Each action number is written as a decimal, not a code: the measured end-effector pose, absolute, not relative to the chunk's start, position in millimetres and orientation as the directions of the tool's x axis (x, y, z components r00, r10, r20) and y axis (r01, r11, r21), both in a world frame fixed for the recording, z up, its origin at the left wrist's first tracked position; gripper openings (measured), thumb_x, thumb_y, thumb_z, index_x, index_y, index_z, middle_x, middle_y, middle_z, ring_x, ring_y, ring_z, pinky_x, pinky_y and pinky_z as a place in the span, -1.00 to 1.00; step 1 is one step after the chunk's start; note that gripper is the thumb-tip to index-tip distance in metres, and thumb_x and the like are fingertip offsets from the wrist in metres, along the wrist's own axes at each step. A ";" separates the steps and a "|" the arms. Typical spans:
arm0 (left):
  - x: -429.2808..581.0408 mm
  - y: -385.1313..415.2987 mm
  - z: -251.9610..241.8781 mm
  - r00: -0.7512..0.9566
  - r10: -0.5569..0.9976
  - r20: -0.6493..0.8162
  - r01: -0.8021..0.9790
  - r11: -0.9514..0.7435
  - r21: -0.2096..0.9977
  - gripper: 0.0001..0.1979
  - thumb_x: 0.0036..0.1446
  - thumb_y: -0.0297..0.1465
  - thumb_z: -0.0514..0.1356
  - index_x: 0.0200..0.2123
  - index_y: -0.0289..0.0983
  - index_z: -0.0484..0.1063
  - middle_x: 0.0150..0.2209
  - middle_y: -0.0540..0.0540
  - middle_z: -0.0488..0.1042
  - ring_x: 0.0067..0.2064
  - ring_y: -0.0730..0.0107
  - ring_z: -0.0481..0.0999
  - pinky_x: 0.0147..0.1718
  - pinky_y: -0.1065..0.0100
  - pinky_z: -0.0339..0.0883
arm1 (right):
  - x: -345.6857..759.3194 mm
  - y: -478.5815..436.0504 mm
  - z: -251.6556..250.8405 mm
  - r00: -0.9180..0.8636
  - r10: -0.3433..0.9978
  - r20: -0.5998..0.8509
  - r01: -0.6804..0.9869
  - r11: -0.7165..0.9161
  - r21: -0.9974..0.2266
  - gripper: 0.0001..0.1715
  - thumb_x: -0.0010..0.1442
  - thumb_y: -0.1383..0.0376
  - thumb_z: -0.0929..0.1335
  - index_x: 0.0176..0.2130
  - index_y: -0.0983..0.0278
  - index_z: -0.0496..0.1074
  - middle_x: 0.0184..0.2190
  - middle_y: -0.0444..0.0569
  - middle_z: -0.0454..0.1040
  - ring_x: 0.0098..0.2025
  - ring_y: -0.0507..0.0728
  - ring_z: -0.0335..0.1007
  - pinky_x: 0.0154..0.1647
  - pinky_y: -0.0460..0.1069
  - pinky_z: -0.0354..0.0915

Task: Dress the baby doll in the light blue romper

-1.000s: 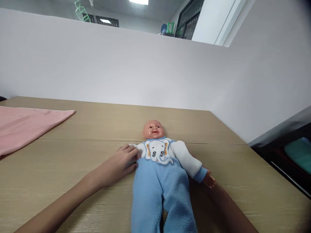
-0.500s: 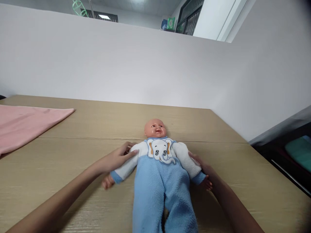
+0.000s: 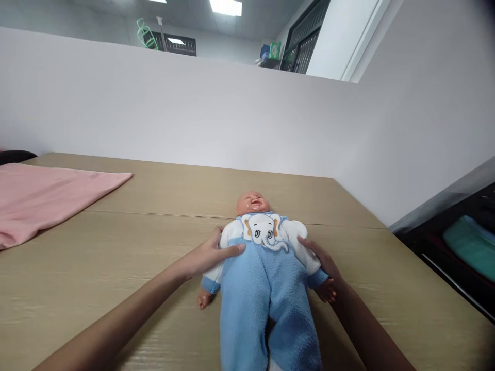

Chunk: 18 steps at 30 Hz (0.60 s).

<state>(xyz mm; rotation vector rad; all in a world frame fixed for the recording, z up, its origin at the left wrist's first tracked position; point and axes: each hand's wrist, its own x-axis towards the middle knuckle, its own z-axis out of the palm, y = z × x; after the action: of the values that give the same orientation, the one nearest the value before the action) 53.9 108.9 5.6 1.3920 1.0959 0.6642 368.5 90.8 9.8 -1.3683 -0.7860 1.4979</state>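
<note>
On the near middle of the tan wooden worktop (image 3: pixel 116 242) lies a plastic baby doll in a blue-and-white fleece elephant suit (image 3: pixel 263 268), face up. Left hand (image 3: pixel 211 253) and right hand (image 3: pixel 320 260) cup its sides, fingers (image 3: pixel 232 250) loosely curved against the fleece (no pinch). Soft limbs could flop or slip if lifted unevenly. Far left, a pink folded cloth (image 3: pixel 46 198); no containers show clearly.

No readable text, numbers or brand marks anywhere. The doll (image 3: pixel 263 268) has only an elephant picture on its chest, no lettering. The green package (image 3: pixel 275 50) on the far shelf may carry print, but it's too small and blurred to make out.
</note>
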 end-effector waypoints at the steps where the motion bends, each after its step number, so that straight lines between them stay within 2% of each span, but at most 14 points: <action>1: 58.2 101.1 9.7 0.388 0.900 -0.200 0.202 0.129 0.971 -0.19 0.13 0.15 0.40 0.24 -0.19 0.29 0.34 -0.31 0.45 0.38 -0.17 0.43 0.35 -0.09 0.34 | 369.9 84.4 15.3 0.062 0.914 -0.402 -0.226 -0.379 -0.897 -0.60 0.08 0.01 0.57 -0.25 0.27 0.69 -0.48 0.01 0.71 -0.38 0.32 0.71 -0.13 0.13 0.67; 7: 112.9 22.8 25.3 0.219 0.971 -0.091 -0.044 0.103 0.994 -0.16 0.04 0.11 0.44 0.18 -0.16 0.15 0.24 -0.33 0.50 0.30 -0.20 0.51 0.29 -0.12 0.40 | 381.6 25.1 51.0 0.100 0.918 -0.383 -0.267 -0.346 -0.899 -0.42 0.06 0.03 0.57 0.00 0.27 0.69 -0.36 0.11 0.76 -0.19 0.48 0.75 -0.03 0.27 0.66; 10: 136.8 -31.7 7.9 0.150 0.988 -0.038 -0.131 0.058 0.990 -0.06 0.00 0.12 0.45 0.27 -0.07 0.05 0.30 -0.32 0.43 0.30 -0.19 0.50 0.32 -0.13 0.40 | 388.3 -16.4 62.7 0.127 0.902 -0.412 -0.276 -0.367 -0.888 -0.39 0.07 -0.03 0.54 0.02 0.25 0.69 -0.29 0.18 0.77 -0.13 0.52 0.74 0.05 0.32 0.64; 13: 132.1 -84.7 -29.3 0.136 0.991 -0.011 -0.061 0.020 0.998 0.10 -0.01 0.19 0.40 0.43 0.00 -0.07 0.36 -0.33 0.38 0.37 -0.32 0.43 0.32 -0.26 0.40 | 385.7 -66.6 72.1 0.031 0.922 -0.385 -0.259 -0.365 -0.894 -0.37 0.18 -0.12 0.46 0.05 0.22 0.68 -0.13 0.25 0.76 -0.01 0.54 0.71 0.13 0.40 0.56; 15: 113.3 -112.5 -55.1 0.192 0.981 0.005 0.102 -0.025 0.994 0.20 -0.14 0.18 0.48 0.50 0.08 0.02 0.36 -0.27 0.42 0.39 -0.45 0.38 0.23 -0.34 0.47 | 377.1 -100.3 78.9 -0.112 0.962 -0.249 -0.144 -0.264 -0.954 -0.35 0.25 -0.16 0.40 0.12 0.17 0.65 -0.03 0.25 0.73 0.12 0.54 0.65 0.19 0.42 0.50; 16: 101.6 -123.1 -65.3 0.248 0.969 -0.009 0.181 -0.037 0.983 0.17 -0.17 0.14 0.53 0.48 0.19 0.13 0.31 -0.20 0.48 0.36 -0.45 0.41 0.11 -0.32 0.56 | 371.4 -115.8 82.2 -0.213 0.964 -0.160 -0.035 -0.171 -0.985 -0.33 0.27 -0.17 0.39 0.17 0.12 0.62 0.01 0.23 0.72 0.17 0.53 0.62 0.21 0.41 0.49; 17: 89.9 -131.4 -72.9 0.298 0.954 -0.022 0.238 -0.052 0.970 0.02 -0.07 0.10 0.52 0.44 0.28 0.22 0.28 -0.13 0.52 0.32 -0.34 0.47 0.00 -0.23 0.62 | 364.9 -129.9 85.1 -0.315 0.945 -0.085 0.072 -0.066 -0.995 -0.32 0.26 -0.16 0.40 0.23 0.06 0.59 0.03 0.18 0.71 0.21 0.51 0.59 0.23 0.39 0.48; 18: 78.8 -137.6 -77.8 0.311 0.950 -0.013 0.248 -0.068 0.966 -0.21 0.13 0.06 0.45 0.39 0.20 0.33 0.29 -0.17 0.51 0.28 -0.21 0.50 0.03 -0.16 0.62 | 357.9 -142.5 87.2 -0.411 0.911 -0.034 0.163 0.036 -0.986 -0.31 0.24 -0.14 0.43 0.27 -0.02 0.55 0.05 0.13 0.69 0.24 0.49 0.57 0.23 0.37 0.48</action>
<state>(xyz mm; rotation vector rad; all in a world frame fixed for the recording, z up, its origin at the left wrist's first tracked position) 78.8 -137.6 -77.8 1.5485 1.1347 0.8566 357.9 -142.5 87.2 -1.1015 -1.6510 1.4325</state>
